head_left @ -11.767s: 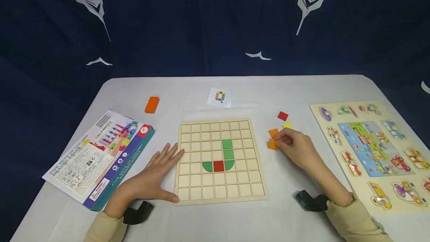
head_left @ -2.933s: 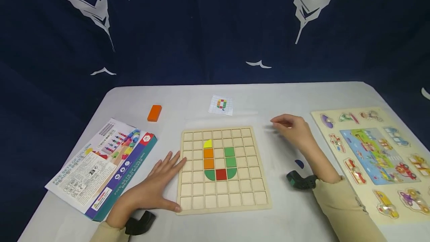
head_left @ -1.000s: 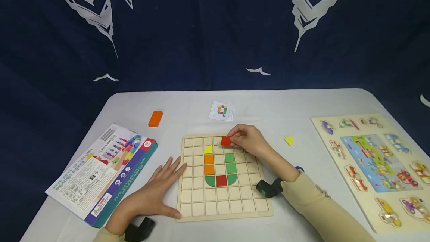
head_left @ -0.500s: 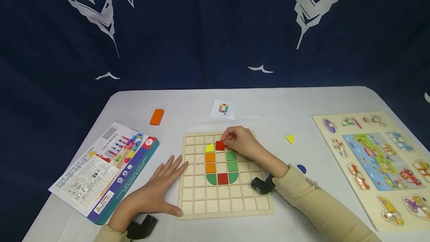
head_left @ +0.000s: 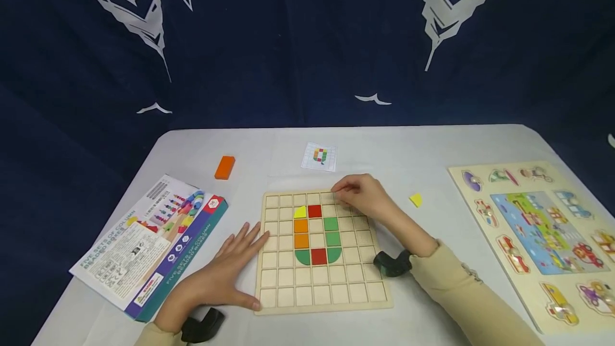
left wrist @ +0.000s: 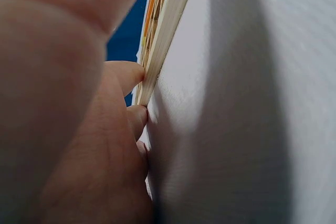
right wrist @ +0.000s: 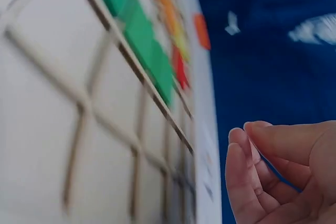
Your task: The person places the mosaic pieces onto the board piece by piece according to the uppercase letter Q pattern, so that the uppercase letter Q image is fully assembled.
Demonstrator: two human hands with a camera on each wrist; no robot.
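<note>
A wooden grid board (head_left: 323, 311) lies flat on the white table. Coloured tiles fill some of its cells: a yellow tile (head_left: 300, 212), a red square (head_left: 314, 211), two orange squares (head_left: 301, 233), green squares (head_left: 331, 231), and a lower red square (head_left: 318, 256) between two rounded green tiles. My left hand (head_left: 223, 276) rests with spread fingers and thumb against the board's left edge. Over the board's far right part, my right hand (head_left: 362, 196) has loosely bent fingers; in the right wrist view nothing shows between its thumb and fingertips.
A yellow piece (head_left: 416, 199) lies right of the board. A picture card (head_left: 319, 156) lies behind it, an orange block (head_left: 225, 167) at back left. A printed box (head_left: 149, 244) stands left, a picture puzzle board (head_left: 538, 239) right.
Orange squares, a yellow tile and an upper red square have joined the board since the earliest frame. Just now my right hand let go of the red square and moved right.
</note>
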